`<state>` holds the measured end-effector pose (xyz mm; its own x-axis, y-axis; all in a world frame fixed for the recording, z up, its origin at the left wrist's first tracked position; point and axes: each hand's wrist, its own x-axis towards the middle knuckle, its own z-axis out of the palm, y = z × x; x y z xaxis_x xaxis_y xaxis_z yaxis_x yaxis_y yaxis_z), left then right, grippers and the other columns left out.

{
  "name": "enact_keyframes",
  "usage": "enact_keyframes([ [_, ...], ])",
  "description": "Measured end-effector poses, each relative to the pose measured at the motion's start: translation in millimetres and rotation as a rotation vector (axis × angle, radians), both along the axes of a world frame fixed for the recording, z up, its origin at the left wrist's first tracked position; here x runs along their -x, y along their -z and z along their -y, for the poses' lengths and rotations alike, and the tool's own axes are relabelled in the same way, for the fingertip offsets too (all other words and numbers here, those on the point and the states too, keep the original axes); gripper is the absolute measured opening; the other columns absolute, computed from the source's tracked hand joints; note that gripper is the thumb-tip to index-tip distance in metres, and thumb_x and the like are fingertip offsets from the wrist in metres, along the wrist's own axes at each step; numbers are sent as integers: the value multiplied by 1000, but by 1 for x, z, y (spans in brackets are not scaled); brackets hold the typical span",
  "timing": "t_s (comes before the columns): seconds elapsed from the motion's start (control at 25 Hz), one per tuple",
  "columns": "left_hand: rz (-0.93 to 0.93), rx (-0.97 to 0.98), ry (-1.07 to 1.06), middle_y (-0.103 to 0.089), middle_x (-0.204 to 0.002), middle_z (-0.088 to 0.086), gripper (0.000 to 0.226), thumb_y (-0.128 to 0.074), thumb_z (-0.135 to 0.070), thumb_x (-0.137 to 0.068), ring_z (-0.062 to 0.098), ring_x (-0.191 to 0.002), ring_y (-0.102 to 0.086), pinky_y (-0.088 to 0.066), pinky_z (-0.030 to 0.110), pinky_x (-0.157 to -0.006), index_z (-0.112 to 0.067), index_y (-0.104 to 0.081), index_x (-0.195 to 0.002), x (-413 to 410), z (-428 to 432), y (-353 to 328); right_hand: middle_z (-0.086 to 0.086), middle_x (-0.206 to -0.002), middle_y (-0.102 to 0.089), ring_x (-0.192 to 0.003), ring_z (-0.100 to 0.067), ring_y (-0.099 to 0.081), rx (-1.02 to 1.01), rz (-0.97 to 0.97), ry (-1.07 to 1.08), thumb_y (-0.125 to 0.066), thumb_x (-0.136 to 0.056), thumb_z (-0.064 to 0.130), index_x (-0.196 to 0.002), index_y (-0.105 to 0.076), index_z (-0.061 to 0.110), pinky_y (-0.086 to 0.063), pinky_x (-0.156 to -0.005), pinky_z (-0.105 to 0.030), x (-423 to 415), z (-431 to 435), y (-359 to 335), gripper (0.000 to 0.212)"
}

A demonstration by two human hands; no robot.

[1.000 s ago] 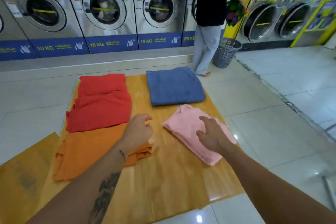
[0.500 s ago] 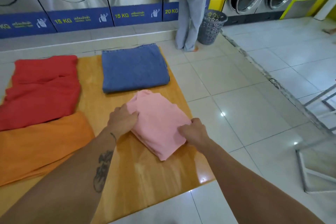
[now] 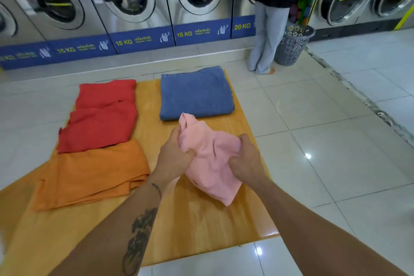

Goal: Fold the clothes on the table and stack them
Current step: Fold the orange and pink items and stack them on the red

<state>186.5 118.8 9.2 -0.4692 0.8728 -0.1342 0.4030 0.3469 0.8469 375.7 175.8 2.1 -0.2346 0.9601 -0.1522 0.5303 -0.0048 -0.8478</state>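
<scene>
A folded pink garment (image 3: 209, 161) is bunched between both hands, its far end lifted off the wooden table (image 3: 201, 219). My left hand (image 3: 173, 154) grips its left edge. My right hand (image 3: 247, 159) grips its right edge. Just beyond it lies a folded blue denim piece (image 3: 196, 94). A folded red garment (image 3: 100, 119) lies at the far left. A folded orange garment (image 3: 89, 175) lies in front of the red one, touching it.
A row of washing machines (image 3: 125, 0) lines the back wall. A person (image 3: 271, 18) stands at the back right beside a grey laundry basket (image 3: 293, 45). White floor tiles (image 3: 336, 141) surround the table's right and near edges.
Both hands have closed on the pink garment's sides and lifted it, so it bunches between them. One second ago the left hand was near the orange garment and the right rested on the pink one.
</scene>
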Motion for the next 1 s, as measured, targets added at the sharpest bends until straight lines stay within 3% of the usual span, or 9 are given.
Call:
enact_keyframes([
  [0.16,-76,-60,-111,-55,-101,-24,69,-68,-16,-81,14,-100,-56,-46,29,-83,-29,-38,-142,37,56,-25,6,-84,-56,-74,-11,-52,-101,-45,-152,-54,-73,2,-100,-48,12,-37,-56,-17,42,17,-23,29],
  [0.24,-113,-74,-175,-56,-110,-14,72,-69,-17,-80,16,-104,-56,-48,33,-89,-26,-37,-144,64,91,-32,8,-86,-57,-75,-6,-53,-113,-81,-240,-55,-72,6,-101,-49,15,-39,-58,-12,74,35,-34,31],
  [0.4,-123,-119,-278,-56,-109,-13,67,-70,-17,-81,16,-104,-57,-41,26,-84,-26,-41,-140,115,155,-40,16,-89,-56,-79,2,-53,-79,-91,-371,-56,-76,-1,-107,-48,22,-39,-58,-10,141,73,-43,39],
  [0.48,-119,-105,-326,-55,-120,-11,71,-71,-20,-82,14,-112,-53,-39,25,-89,-24,-37,-144,143,187,-39,12,-92,-59,-81,-4,-55,-68,-67,-409,-54,-77,-2,-109,-49,21,-39,-57,-12,174,93,-42,40],
  [0.6,-107,-82,-392,-51,-141,-4,78,-72,-27,-81,20,-129,-48,-41,34,-101,-24,-32,-148,178,235,-27,4,-97,-60,-87,-15,-57,-41,-16,-479,-49,-75,-3,-110,-49,19,-40,-60,-19,217,123,-39,42],
  [0.68,-99,-22,-409,-48,-146,-2,81,-70,-33,-82,23,-131,-48,-43,38,-102,-23,-27,-150,193,260,-12,1,-104,-59,-95,-20,-58,-39,50,-516,-49,-76,-1,-116,-48,20,-44,-67,-25,239,142,-29,46],
  [0.8,-29,238,-329,-43,-150,4,83,-64,-40,-87,30,-132,-46,-42,38,-99,-18,-18,-153,213,289,16,-9,-132,-43,-117,-31,-50,-70,268,-584,-52,-82,3,-140,-35,20,-45,-91,-39,255,169,0,62],
  [0.88,-11,374,-252,-43,-150,7,79,-60,-40,-89,32,-131,-46,-41,38,-99,-16,-18,-152,227,305,33,-12,-138,-35,-121,-36,-48,-87,342,-587,-54,-87,9,-146,-27,19,-44,-94,-42,256,186,15,66],
  [1.0,-116,392,-283,-48,-140,11,68,-56,-41,-89,33,-122,-50,-45,43,-96,-15,-29,-146,248,312,39,-13,-150,-25,-130,-39,-40,-143,365,-514,-55,-89,13,-151,-20,19,-42,-102,-46,256,198,21,71],
])
